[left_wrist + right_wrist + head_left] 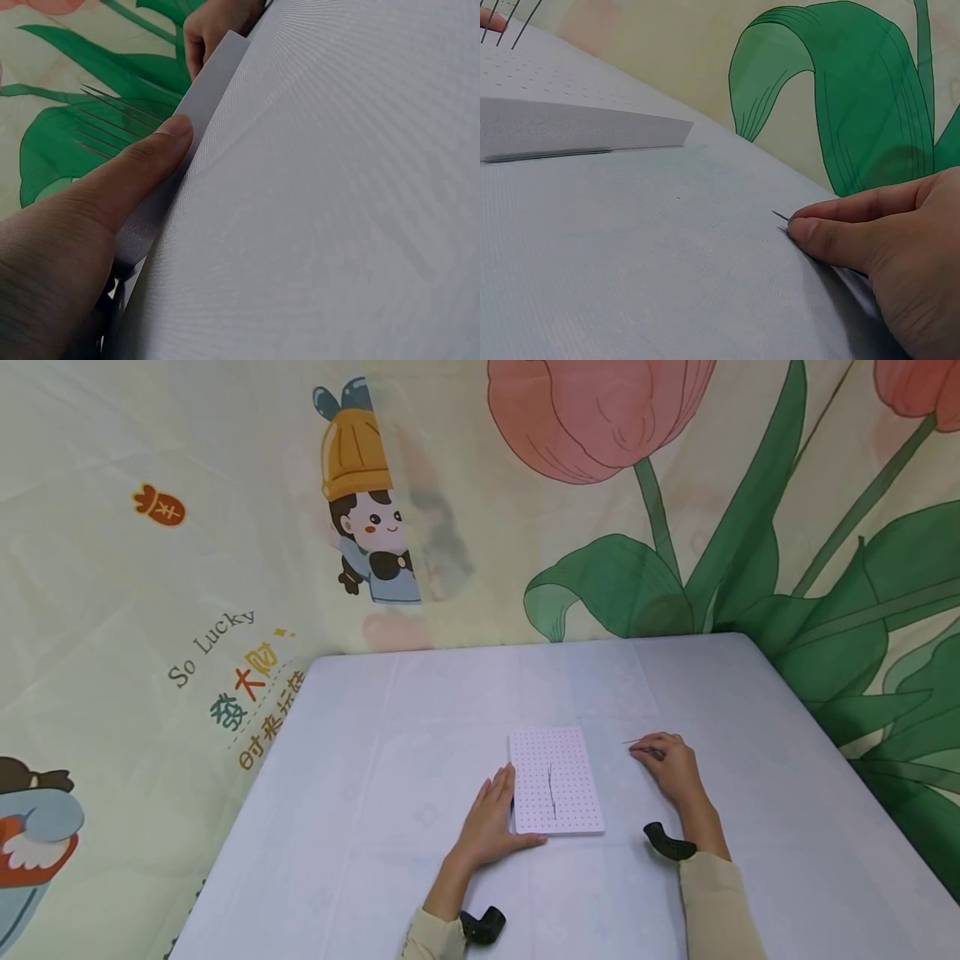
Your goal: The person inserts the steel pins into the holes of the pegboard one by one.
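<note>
A white board (577, 781) dotted with rows of small holes lies on the table. Several thin dark pins (112, 120) stand up out of it, in a line near its middle in the head view. My left hand (489, 821) rests against the board, straight fingers along its left side and thumb at the near edge. To the right of the board, my right hand (673, 770) pinches a thin pin (779, 215) between thumb and fingertips, its tip pointing left toward the board. Low over the tabletop, that hand (900, 240) hides most of the pin.
A white cloth covers the table (390, 777) around the board. Behind it hangs a printed backdrop (465, 510) with tulips and cartoon figures. Black bands (669, 842) sit at both wrists, beside beige sleeves (720, 902).
</note>
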`<state>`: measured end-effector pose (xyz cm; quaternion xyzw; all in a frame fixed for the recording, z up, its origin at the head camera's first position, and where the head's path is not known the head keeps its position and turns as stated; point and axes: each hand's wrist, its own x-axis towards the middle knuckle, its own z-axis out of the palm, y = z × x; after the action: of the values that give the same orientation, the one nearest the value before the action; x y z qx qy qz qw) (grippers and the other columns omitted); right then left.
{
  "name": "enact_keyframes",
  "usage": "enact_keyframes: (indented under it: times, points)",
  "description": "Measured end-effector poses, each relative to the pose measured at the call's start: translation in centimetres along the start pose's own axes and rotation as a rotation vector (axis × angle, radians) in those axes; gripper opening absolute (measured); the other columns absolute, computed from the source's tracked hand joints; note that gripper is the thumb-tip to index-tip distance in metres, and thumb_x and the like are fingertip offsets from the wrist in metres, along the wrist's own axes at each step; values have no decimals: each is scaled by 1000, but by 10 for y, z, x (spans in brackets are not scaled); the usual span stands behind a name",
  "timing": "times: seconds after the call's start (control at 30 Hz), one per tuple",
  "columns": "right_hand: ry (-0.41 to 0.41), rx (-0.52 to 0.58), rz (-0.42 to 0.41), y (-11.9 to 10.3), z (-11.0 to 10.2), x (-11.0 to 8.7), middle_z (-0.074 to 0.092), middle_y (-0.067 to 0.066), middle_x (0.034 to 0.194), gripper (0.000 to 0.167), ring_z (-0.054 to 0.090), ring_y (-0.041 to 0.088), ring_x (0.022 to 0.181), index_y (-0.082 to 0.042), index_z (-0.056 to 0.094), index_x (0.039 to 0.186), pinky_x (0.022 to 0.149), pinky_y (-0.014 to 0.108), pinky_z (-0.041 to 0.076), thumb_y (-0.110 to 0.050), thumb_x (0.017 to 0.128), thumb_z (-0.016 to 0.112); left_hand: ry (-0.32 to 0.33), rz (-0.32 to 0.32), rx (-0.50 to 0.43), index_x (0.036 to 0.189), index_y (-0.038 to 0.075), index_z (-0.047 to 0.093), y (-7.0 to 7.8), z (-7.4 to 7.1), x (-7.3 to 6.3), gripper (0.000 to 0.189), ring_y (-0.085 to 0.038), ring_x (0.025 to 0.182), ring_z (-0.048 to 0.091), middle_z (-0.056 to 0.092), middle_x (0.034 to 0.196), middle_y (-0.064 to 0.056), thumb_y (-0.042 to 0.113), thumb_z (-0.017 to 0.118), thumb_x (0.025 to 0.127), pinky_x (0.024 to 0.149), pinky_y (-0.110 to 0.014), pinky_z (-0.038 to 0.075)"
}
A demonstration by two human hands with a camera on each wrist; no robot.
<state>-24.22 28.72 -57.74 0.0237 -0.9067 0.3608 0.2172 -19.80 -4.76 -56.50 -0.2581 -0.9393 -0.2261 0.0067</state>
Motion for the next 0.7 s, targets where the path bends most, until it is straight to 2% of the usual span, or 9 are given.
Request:
enact_keyframes:
  times: [0.27, 0.7]
  points:
    - [4, -14, 0, -3, -1, -1, 63, 12, 89, 8, 45, 25, 87, -1, 72, 81, 70, 37, 34, -9, 78, 73, -8, -8, 1, 147, 0, 12, -1, 1, 0, 119, -19, 139, 11, 16, 152, -11, 74, 59, 67, 114, -32, 7]
    - [0, -47, -26, -2, 1, -1, 61, 11, 85, 11, 45, 25, 84, 1, 69, 81, 68, 37, 35, -10, 81, 71, -6, -7, 7, 147, 0, 12, -1, 1, 0, 119, -18, 139, 11, 16, 152, -10, 74, 59, 67, 114, -33, 8]
